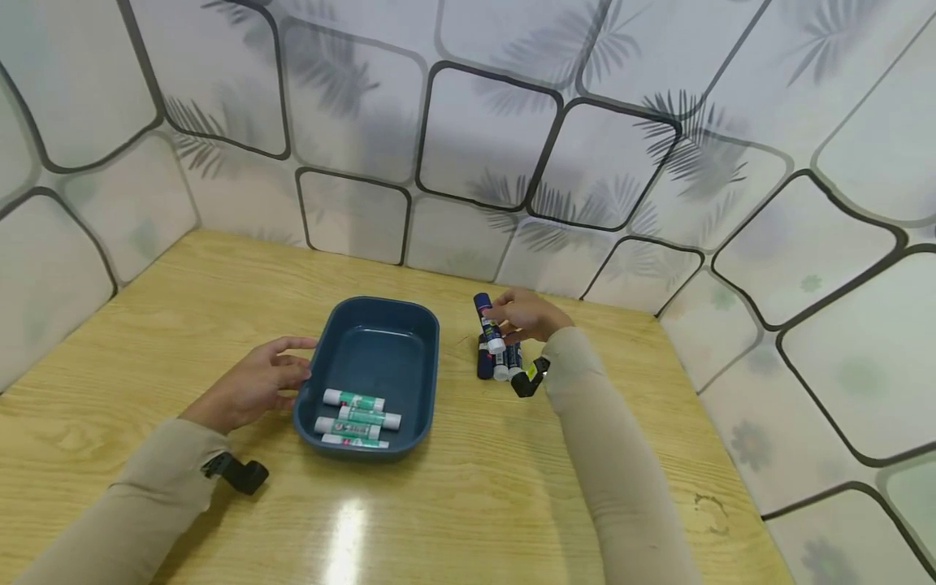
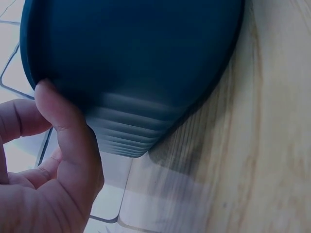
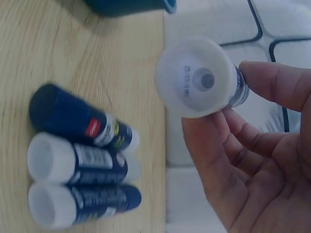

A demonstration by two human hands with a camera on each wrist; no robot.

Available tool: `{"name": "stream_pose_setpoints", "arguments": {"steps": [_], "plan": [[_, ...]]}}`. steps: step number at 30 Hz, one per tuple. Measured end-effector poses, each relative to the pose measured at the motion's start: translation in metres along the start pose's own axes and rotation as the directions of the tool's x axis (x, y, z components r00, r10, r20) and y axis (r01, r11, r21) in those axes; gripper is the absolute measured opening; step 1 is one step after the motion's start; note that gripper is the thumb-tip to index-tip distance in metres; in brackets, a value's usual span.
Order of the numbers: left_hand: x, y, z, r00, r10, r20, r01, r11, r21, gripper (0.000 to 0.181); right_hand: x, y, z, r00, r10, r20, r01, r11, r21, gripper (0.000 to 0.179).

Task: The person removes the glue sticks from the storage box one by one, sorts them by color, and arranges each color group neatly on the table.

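Observation:
My right hand [image 1: 532,314] pinches a dark blue glue stick [image 1: 488,323] between thumb and fingers, its white end toward the camera in the right wrist view. Beneath it, three more blue glue sticks [image 3: 99,160] lie side by side on the table; one has its dark cap end turned the opposite way to the other two. My left hand [image 1: 256,382] is at the left side of a blue plastic bin [image 1: 431,382], fingers loosely bent, with the thumb tip at its rim in the left wrist view. Several green-and-white glue sticks [image 1: 369,418] lie in the bin's near end.
The bin stands on a light wood-grain table [image 1: 468,487], left of the blue glue sticks. A patterned wall covering [image 1: 483,138] encloses the table at the back and both sides.

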State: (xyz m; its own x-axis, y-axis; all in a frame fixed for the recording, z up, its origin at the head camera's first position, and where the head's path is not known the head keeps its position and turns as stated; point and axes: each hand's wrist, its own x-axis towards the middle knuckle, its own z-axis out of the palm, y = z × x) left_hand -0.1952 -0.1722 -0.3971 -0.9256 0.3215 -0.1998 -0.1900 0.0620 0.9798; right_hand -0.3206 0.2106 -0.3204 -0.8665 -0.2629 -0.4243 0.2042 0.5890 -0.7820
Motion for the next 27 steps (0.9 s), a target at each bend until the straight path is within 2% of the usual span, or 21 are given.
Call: {"name": "stream_pose_setpoints", "arguments": {"steps": [10,17,27], "plan": [[0.000,0.000,0.000,1.000,0.002,-0.004,-0.002,1.000,0.018,0.049,-0.007,0.021,-0.019,0.999,0.033,-0.039,-0.031,0.999,0.034,0.025],[-0.003,-0.006,0.002,0.998,-0.059,-0.031,0.059,0.998,0.008,0.051,-0.005,0.039,-0.023,0.995,0.092,-0.041,-0.089,0.994,0.060,0.027],[0.002,0.000,0.001,1.000,-0.018,-0.016,0.018,1.000,-0.003,0.051,-0.008,0.048,-0.036,0.990,0.111,-0.090,-0.106,0.993,0.056,0.044]]}}
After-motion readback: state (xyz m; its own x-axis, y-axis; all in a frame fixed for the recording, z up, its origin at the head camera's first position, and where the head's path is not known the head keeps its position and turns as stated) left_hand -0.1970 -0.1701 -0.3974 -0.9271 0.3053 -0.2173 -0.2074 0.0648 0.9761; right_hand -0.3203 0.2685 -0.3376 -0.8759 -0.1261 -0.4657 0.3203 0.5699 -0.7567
